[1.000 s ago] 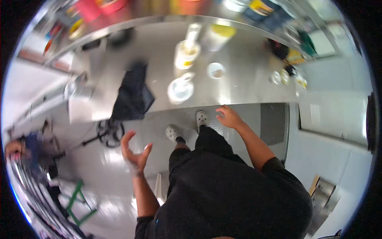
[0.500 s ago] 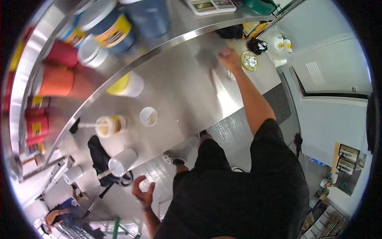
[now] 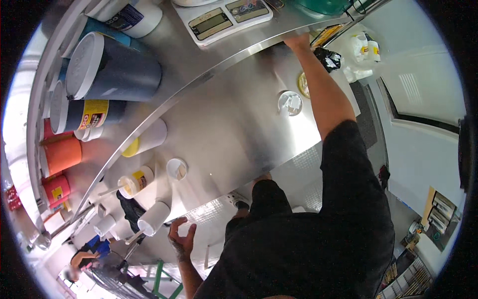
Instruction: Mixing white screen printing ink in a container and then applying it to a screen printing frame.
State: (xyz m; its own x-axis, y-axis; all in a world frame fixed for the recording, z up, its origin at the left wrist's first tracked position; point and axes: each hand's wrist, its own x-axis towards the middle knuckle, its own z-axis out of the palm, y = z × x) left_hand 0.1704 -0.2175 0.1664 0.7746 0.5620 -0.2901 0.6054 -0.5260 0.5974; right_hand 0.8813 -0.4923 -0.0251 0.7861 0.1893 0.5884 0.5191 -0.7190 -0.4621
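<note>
Right hand point(image 3: 298, 44) under a grey metal shelf point(image 3: 172, 57), fingers hidden.
I can't tell whether it holds anything; a crumpled black plastic bag point(image 3: 327, 59) lies just right of it. The left hand point(image 3: 182, 241) hangs curved, thumb and fingers apart, near a white cylindrical plastic tub point(image 3: 155, 218).

1. White scale point(image 3: 225, 24): I see a display point(image 3: 211, 25) and a keypad point(image 3: 247, 9), their markings too small to read.
2. White pail point(image 3: 145, 21), left of the scale: dark blue label point(image 3: 123, 18), pale lettering.
3. Dark bucket point(image 3: 116, 112), lower left of the scale: yellow-and-red label point(image 3: 94, 113), bold lettering.
4. White bottles point(image 3: 359, 45), right of the scale: yellow labels I can't read.
</note>
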